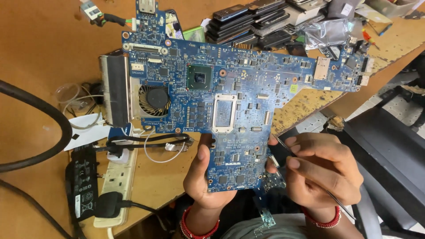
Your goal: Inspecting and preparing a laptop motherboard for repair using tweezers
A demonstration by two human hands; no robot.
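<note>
Starting at the left, the heatsink [116,87] and round fan [155,99] hang off the far end of the laptop motherboard [230,88], well away from the grip, so their weight could lever the board down and twist it out of the left hand [207,177]. That hand pinches only the narrow lower tongue of the board, thumb on the component face and fingers hidden behind, and the board is held tilted in the air above the wooden desk [40,53] edge, over a power strip [117,177] and black adapter [82,181]. A slip could drop it onto those. The board is blue, densely populated, with a bare square chip [198,78] and an empty metal socket frame [225,113] mid-board. At the right, the right hand [321,172] is closed on slim metal tweezers [283,148], whose tip at the board's edge could scrape small parts.
</note>
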